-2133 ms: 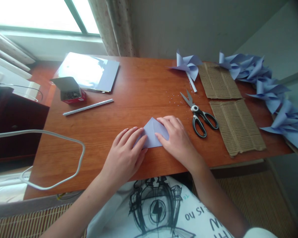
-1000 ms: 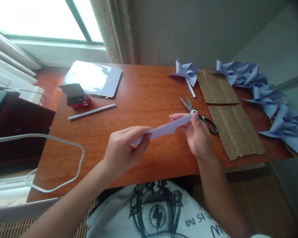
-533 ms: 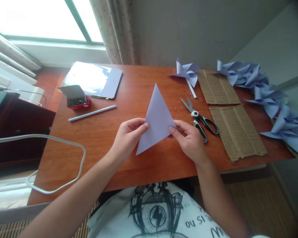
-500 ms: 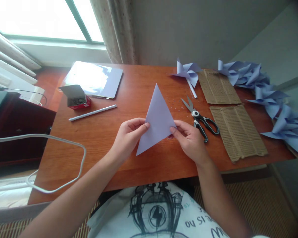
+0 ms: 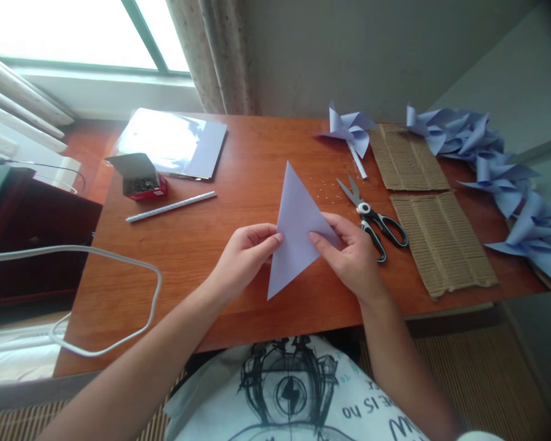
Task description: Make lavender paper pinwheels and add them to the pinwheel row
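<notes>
A lilac sheet of paper (image 5: 294, 226), folded into a triangle, is held above the wooden table between both hands, one point upward. My left hand (image 5: 252, 248) pinches its left edge, thumb on the front and fingers behind. My right hand (image 5: 349, 251) grips the right corner, its thumb lying flat on the paper's face and the other fingers mostly behind. Just right of that hand lie black-and-grey scissors (image 5: 370, 214), blades partly spread and pointing away from me. Small white bits (image 5: 326, 188) are scattered beside the blades.
A lilac paper pinwheel (image 5: 350, 130) on a white stick lies at the back. Two cardboard pieces (image 5: 443, 242) are at right, near several more pinwheels (image 5: 532, 236). To the left are a white paper stick (image 5: 172, 207), an opened red box (image 5: 144, 187), a paper pack (image 5: 206, 150) and a white cable (image 5: 156, 288).
The folded paper has shifted slightly right and toward me, turning a little. My right thumb has slid further inward over its face; my left hand has moved right with it.
</notes>
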Motion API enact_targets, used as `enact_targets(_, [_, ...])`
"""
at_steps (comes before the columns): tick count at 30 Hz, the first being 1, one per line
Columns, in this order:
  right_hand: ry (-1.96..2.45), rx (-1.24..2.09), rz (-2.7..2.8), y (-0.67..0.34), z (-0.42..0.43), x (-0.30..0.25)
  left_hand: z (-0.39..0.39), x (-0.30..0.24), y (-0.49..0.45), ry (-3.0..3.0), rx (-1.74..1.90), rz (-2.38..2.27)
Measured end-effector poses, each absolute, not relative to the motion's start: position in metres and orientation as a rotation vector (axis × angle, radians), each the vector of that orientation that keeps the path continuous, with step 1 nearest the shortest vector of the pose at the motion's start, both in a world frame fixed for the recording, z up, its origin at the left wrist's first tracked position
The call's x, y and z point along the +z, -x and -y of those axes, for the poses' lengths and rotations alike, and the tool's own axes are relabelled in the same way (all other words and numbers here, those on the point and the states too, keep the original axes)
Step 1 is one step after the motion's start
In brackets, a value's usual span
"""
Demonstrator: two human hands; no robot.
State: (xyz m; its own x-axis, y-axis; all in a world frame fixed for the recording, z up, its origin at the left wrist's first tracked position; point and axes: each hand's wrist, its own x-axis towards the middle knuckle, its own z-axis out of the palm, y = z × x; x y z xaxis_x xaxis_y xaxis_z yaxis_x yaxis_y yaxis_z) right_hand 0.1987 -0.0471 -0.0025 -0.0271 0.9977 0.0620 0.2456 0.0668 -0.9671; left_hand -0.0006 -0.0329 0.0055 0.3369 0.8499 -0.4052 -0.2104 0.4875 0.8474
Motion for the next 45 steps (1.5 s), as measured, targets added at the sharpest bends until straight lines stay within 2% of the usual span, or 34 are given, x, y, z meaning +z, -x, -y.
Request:
enact_targets(5, [1.240, 0.880, 1.473, -0.195, 0.051, -0.004, 0.032, 0.003, 0.004, -0.728, 0.752, -0.941])
enact_targets(12, [1.077, 0.840, 1.576, -0.199, 0.053, 0.002, 0.032, 0.007, 0.004, -0.675, 0.769, -0.949])
enact_targets(22, [1.064, 0.393, 1.804, -0.203, 0.058, -0.003, 0.034, 0.012, 0.005, -0.790, 0.706, -0.902])
enact_targets(25, [1.070, 0.503, 1.852, -0.208, 0.061, 0.002, 0.034, 0.010, 0.005, -0.831, 0.745, -0.914])
enact_targets(32, [1.232, 1.215, 1.595, -0.223, 0.061, 0.024, 0.035, 0.001, 0.005, -1.132, 0.738, -0.952])
enact_targets(36, [1.420, 1.280, 1.519, -0.214, 0.054, 0.019, 0.039, -0.001, 0.004, -1.402, 0.719, -1.033])
enact_targets(41, [1.377, 1.387, 1.549, -0.197, 0.050, 0.012, 0.041, 0.003, 0.004, -1.614, 0.679, -1.033])
enact_targets(45, [1.323, 1.384, 1.330, -0.194, 0.053, 0.008, 0.039, 0.007, 0.005, -1.570, 0.731, -1.026])
